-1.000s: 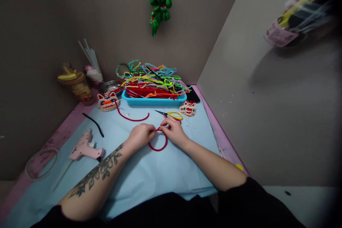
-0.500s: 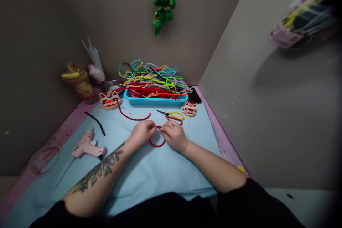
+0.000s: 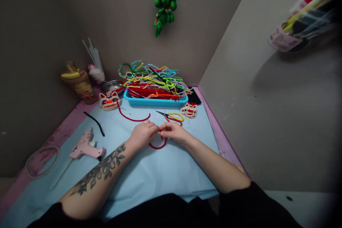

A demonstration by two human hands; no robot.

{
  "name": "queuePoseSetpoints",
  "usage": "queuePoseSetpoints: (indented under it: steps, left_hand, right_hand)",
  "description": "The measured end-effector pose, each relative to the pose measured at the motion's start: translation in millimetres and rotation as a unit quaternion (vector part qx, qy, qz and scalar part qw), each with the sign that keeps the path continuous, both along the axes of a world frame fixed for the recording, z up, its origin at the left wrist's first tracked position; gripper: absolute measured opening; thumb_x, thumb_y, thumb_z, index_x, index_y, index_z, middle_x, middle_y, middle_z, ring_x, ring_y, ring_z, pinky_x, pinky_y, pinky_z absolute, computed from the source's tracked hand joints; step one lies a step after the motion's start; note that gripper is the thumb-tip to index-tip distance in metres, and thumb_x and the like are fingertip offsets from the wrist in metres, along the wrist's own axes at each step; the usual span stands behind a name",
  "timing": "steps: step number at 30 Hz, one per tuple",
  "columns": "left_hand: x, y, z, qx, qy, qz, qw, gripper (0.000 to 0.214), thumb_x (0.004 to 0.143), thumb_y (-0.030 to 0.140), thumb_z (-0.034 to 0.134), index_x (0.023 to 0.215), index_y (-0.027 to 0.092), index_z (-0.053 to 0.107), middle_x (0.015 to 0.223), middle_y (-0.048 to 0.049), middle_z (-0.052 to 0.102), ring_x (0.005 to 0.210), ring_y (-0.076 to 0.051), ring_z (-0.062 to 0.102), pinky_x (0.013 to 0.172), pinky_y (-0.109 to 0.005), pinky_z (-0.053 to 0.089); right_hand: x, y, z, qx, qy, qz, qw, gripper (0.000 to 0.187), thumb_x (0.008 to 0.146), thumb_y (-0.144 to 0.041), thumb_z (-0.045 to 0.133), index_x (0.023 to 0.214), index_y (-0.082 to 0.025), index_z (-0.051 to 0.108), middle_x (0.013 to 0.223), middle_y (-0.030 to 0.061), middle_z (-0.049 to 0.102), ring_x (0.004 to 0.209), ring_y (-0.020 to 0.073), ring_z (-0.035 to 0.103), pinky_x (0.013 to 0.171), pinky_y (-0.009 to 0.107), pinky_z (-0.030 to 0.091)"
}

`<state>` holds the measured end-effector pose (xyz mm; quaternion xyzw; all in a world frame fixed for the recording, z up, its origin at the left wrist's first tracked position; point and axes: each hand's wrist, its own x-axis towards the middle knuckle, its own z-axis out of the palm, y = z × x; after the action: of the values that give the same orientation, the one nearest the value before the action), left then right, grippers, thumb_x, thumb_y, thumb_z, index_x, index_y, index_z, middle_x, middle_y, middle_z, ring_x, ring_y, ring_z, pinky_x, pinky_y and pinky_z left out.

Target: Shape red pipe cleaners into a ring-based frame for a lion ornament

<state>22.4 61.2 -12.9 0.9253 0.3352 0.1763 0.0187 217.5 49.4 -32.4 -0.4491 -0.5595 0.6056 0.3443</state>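
Note:
A red pipe cleaner (image 3: 158,147) is bent in a loop that hangs below my fingers. My left hand (image 3: 145,132) pinches it on the left, and my right hand (image 3: 175,131) pinches it on the right, the fingertips almost meeting. A short red end sticks down between them. Just beyond lie yellow-and-red-handled scissors (image 3: 175,116). Another red pipe cleaner (image 3: 133,119) curves across the cloth from a cream lion-like face (image 3: 110,102) with orange and blue parts. A smaller cream-and-red face (image 3: 189,110) rests at the right.
A blue tray (image 3: 156,102) heaped with coloured pipe cleaners stands at the back, beside a metal bowl (image 3: 112,86). At left lie a pink glue gun (image 3: 87,145) and a black pipe cleaner (image 3: 94,123). A pink holder (image 3: 285,39) hangs on the right wall.
My right hand has turned, its fingers now straighter at the top of the loop. A short red end now shows between my hands, pointing down.

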Motion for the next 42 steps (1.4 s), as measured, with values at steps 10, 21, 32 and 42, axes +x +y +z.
queuePoseSetpoints:
  steps: [10,21,32,42]
  left_hand:
    - [4,-1,2.9,-0.105,-0.021,0.039,0.994,0.020,0.086,0.021,0.049,0.083,0.016,0.068,0.078,-0.0055,0.068,0.075,-0.018,0.058,0.068,-0.028,0.041]
    - [-1,4,-0.9,-0.253,-0.111,0.088,0.957,0.025,0.084,0.033,0.050,0.084,0.018,0.070,0.080,-0.0034,0.071,0.071,-0.016,0.060,0.063,-0.025,0.040]
    - [-1,1,4.1,-0.158,-0.058,0.009,0.986,0.020,0.088,0.023,0.049,0.088,0.020,0.068,0.087,-0.0034,0.071,0.080,-0.018,0.059,0.075,-0.028,0.042]
    - [0,-3,9.1,-0.109,-0.093,-0.034,0.989,0.022,0.090,0.020,0.044,0.088,0.019,0.066,0.084,-0.0042,0.070,0.078,-0.017,0.059,0.078,-0.031,0.040]
  right_hand:
    - [-10,-16,3.4,0.343,-0.380,-0.062,0.857,0.009,0.080,-0.017,0.055,0.074,-0.017,0.061,0.074,0.0041,0.064,0.074,0.0164,0.055,0.068,0.028,0.040]
    - [1,-6,-0.3,0.326,-0.245,-0.050,0.912,0.017,0.085,-0.024,0.056,0.094,-0.018,0.069,0.090,0.0060,0.067,0.086,0.0171,0.059,0.077,0.030,0.045]
    - [14,-1,6.8,-0.082,-0.009,0.118,0.990,0.033,0.071,-0.044,0.071,0.076,-0.012,0.067,0.054,-0.0038,0.052,0.047,0.0056,0.039,0.046,0.020,0.027]
    - [9,-5,7.0,-0.291,0.170,0.161,0.928,0.030,0.061,-0.032,0.077,0.072,-0.010,0.060,0.061,0.0014,0.054,0.049,0.0059,0.041,0.041,0.018,0.018]
